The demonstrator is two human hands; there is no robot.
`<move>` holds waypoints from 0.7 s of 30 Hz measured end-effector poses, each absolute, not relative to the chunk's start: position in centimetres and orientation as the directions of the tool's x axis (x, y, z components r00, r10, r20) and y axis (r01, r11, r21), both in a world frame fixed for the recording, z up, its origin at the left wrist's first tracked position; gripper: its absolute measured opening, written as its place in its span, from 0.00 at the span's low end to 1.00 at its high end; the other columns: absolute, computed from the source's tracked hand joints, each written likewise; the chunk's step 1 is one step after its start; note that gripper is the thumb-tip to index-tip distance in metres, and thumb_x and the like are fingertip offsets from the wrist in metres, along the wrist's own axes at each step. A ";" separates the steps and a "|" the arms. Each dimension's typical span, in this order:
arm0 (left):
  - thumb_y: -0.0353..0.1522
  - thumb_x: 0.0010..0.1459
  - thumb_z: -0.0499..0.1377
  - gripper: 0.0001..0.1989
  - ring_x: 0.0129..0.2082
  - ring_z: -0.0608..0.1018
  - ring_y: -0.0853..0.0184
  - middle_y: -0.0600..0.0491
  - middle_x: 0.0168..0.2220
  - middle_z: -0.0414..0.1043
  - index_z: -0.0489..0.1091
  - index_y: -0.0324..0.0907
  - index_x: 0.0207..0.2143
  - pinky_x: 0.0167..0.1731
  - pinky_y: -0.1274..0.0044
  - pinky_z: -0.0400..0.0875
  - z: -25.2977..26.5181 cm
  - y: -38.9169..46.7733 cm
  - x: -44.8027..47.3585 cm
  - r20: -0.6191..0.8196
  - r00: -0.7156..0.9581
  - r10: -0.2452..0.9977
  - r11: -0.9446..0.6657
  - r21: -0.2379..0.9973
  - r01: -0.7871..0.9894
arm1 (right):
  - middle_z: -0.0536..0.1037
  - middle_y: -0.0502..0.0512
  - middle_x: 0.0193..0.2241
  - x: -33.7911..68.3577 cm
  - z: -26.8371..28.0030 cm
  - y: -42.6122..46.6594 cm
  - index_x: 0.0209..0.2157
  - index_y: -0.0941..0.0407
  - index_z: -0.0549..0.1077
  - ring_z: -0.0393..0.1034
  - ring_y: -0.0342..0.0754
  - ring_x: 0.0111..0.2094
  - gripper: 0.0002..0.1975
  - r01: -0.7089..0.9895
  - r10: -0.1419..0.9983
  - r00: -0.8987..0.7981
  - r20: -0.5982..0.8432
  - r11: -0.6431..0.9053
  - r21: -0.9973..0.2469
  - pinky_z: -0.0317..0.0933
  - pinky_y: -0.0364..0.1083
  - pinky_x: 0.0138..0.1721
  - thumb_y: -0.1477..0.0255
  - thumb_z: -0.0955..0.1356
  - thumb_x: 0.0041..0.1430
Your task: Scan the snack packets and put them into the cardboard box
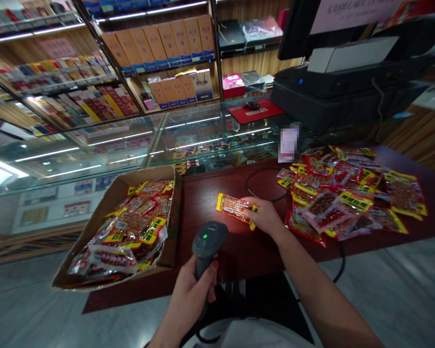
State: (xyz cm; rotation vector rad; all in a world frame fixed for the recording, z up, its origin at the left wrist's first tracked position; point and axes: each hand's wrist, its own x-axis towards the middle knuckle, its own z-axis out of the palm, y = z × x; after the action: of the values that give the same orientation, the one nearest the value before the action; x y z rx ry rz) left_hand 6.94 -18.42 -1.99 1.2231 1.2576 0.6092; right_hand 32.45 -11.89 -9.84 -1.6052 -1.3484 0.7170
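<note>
My left hand is wrapped round the handle of a dark barcode scanner with a green light on top. Its head points away from me, and light falls on the table in front of it. My right hand grips one end of a snack packet, clear with yellow ends and brown sticks inside, just over the tabletop. Left of the scanner stands an open cardboard box filled with similar packets. To the right of my right hand lies a loose pile of snack packets in red, yellow and clear wrapping.
The dark red wooden table meets a glass display counter behind it. A black cable loops across the tabletop. At the back right stand a monitor and a red mat with a mouse. Shelves of boxed goods line the wall.
</note>
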 end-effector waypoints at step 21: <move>0.48 0.50 0.67 0.27 0.12 0.67 0.75 0.62 0.19 0.69 0.70 0.40 0.44 0.12 0.83 0.62 -6.6 -17.4 6.2 -0.398 0.132 0.908 0.409 0.909 -0.074 | 0.78 0.57 0.53 17.6 -0.5 -1.9 0.53 0.53 0.74 0.71 0.55 0.55 0.24 -0.126 0.980 -0.135 0.150 0.133 -0.983 0.64 0.54 0.58 0.62 0.72 0.55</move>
State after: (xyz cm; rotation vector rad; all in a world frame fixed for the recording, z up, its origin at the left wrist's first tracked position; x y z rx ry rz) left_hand 6.18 -17.39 -6.56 0.8831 1.2244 0.8669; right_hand 17.62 -1.85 -0.45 -0.9468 -1.2890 1.2587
